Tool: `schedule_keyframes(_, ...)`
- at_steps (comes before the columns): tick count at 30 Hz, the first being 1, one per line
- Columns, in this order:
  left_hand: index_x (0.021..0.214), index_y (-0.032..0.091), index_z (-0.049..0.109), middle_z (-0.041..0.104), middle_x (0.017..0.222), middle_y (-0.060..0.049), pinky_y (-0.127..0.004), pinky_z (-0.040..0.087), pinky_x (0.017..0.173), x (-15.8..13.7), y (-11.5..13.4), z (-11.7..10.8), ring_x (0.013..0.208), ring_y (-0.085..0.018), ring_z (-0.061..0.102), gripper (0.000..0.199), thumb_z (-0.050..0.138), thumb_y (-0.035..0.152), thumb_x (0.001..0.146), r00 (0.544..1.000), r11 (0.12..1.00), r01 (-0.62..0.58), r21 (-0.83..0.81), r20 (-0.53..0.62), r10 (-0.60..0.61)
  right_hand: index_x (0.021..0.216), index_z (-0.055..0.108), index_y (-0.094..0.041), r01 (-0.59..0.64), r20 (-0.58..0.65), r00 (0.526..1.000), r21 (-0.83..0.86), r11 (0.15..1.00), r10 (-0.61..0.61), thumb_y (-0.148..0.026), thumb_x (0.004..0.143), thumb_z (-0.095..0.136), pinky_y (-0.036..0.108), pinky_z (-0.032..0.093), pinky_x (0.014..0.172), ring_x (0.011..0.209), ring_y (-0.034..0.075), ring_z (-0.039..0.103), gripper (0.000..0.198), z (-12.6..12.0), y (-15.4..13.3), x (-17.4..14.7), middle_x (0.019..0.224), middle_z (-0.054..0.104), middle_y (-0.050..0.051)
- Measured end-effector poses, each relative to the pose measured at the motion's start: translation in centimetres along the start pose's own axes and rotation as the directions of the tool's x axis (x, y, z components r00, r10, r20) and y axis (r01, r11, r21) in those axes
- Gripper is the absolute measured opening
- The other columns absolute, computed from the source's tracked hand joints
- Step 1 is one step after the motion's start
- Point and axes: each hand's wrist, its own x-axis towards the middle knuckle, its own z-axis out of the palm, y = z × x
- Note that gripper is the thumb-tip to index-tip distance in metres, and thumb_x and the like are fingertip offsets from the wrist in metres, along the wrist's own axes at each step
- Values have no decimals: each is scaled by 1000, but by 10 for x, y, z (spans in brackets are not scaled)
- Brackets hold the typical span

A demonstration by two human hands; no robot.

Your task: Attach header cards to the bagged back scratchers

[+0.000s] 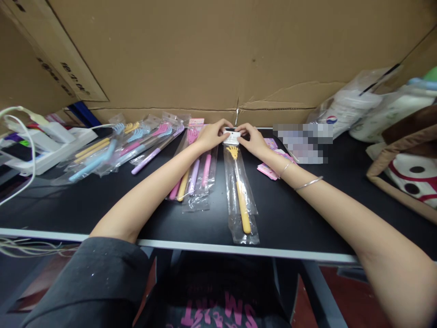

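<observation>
A yellow back scratcher (243,205) with a hand-shaped head lies in a clear plastic sleeve, its handle pointing at the table's front edge. Over the top of that sleeve sits a small white header card (232,137). My left hand (213,135) pinches the card's left side, and my right hand (251,139) pinches its right side, fingers curled. Left of it several bagged back scratchers (194,175) in pink, yellow and purple lie side by side, partly hidden behind my left forearm. Pink printed cards (268,170) lie beside my right wrist.
More bagged back scratchers (150,159) lie at the left, close to a white power strip (51,148) with cables. At the right stand a bagged drink cup (344,109) and a brown-handled bag (413,164). Cardboard (205,54) walls the table's back.
</observation>
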Motion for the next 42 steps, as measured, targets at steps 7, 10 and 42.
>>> schedule_keyframes(7,112,23,69,72,95,-4,-36,43,88,1,-2,2,94,-24,60,33,55,19,82,998,982,-33,188,52,24,94,65,-24,-71,-37,997,-147,987,66,-13,75,58,51,37,98,101,28,56,23,-2,-6,-4,96,70,3)
schedule_keyframes(10,114,21,68,71,108,-6,-41,41,96,-1,-1,2,105,-27,57,35,52,18,83,994,976,-52,213,100,31,94,66,-24,-95,-21,995,-172,980,93,-14,76,58,52,36,99,105,30,55,22,-1,-5,-4,97,70,4)
schedule_keyframes(42,125,20,64,61,132,-12,-46,34,110,-9,13,-1,128,-30,48,38,43,26,94,977,871,-95,482,212,-11,105,70,-23,-127,100,977,-425,897,186,-21,88,48,56,39,98,123,36,47,27,-2,-21,-8,123,64,12)
